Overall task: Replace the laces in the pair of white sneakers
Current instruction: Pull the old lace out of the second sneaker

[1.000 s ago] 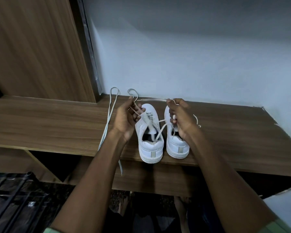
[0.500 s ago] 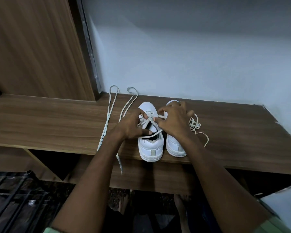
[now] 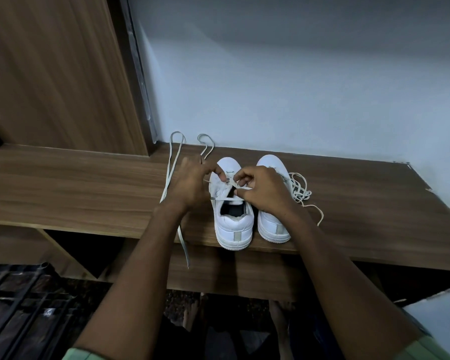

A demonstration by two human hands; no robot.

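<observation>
With the left sneaker [image 3: 233,216] at the desk [image 3: 361,203] front edge, our left hand [image 3: 192,187] and right hand [image 3: 264,189] each pinch its lace [image 3: 225,199]; a slipped end at 12 o'clock could unthread.

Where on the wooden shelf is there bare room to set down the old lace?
Bare wood lies right of the loose lace pile out to the shelf corner, and left of the long flat laces toward the wooden panel. It's crowded around both sneakers, where the hands work.
</observation>
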